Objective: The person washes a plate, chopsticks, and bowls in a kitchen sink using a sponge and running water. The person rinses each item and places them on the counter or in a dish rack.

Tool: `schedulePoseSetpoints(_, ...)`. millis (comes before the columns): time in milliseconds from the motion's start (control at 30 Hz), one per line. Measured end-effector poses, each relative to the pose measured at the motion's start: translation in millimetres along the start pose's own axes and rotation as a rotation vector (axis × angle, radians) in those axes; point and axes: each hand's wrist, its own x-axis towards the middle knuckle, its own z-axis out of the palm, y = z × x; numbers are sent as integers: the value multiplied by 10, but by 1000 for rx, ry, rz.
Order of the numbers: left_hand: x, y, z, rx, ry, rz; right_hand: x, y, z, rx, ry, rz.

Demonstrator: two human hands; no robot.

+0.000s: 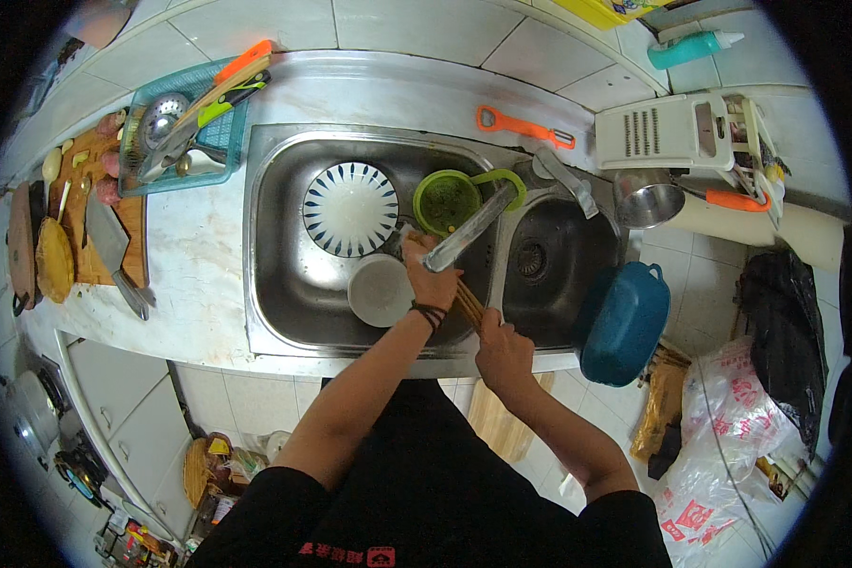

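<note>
Over the large basin of a steel double sink (pixel 270 284), my left hand (pixel 432 273) is closed around one end of a bundle of wooden chopsticks (pixel 470 302), under the faucet spout (pixel 472 231). My right hand (pixel 504 355) grips the other end near the sink's front edge. A white plate with blue marks (pixel 351 209) lies in the basin at left. Below it is a white bowl (pixel 380 291), partly hidden by my left hand and forearm. A green strainer with a handle (pixel 447 202) sits behind my left hand, its handle passing by the faucet.
A blue plastic basin (pixel 625 323) overlaps the small sink's right edge. An orange peeler (pixel 525 128) lies behind the sink. On the left counter are a cleaver (pixel 108 234), a cutting board (pixel 131 245) and a teal basket of utensils (pixel 238 142). A steel pot (pixel 650 199) is at right.
</note>
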Motion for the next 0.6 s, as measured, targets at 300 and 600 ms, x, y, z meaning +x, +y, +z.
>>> schedulePoseSetpoints(300,388,174,-200,-389,-267,-532,19,294,2,1038,-403,-6)
schedulePoseSetpoints(600,203,303,-374,-803,-620,-478,201,167,154,1865,-1139,219)
